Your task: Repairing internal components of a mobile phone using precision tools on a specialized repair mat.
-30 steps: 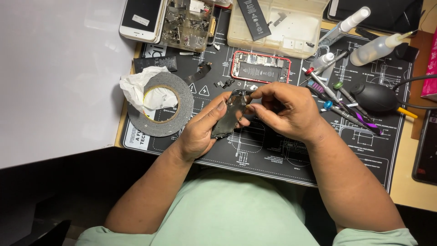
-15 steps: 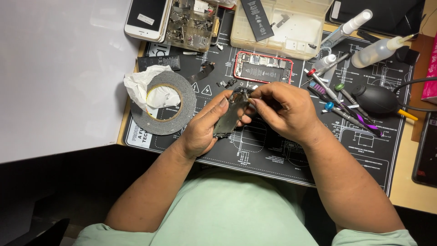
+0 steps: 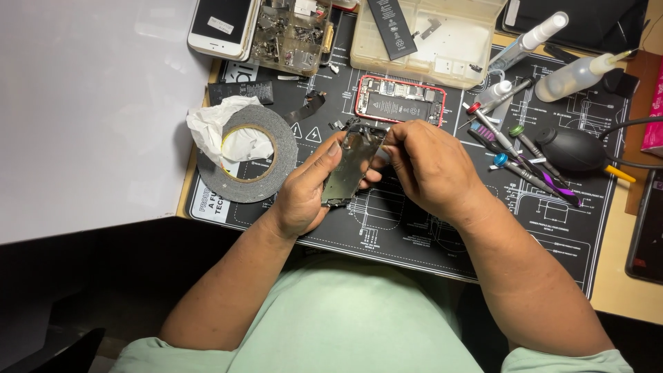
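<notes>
left hand (image 3: 304,190) cradles the panel (image 3: 351,166) from below, fingers curled on its edge; right hand (image 3: 428,166) pinches at its top right corner. the panel is held above the mat (image 3: 414,228), its long axis slanting away, between both hands.

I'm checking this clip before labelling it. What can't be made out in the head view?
- Right hand: its fingertips curl out of sight over the top of the phone panel, so any tool there is hidden.
- Panel: the left hand covers its lower edge.
- White phone: cut off by the top edge.
- Parts tray: pieces too small to tell.
</notes>
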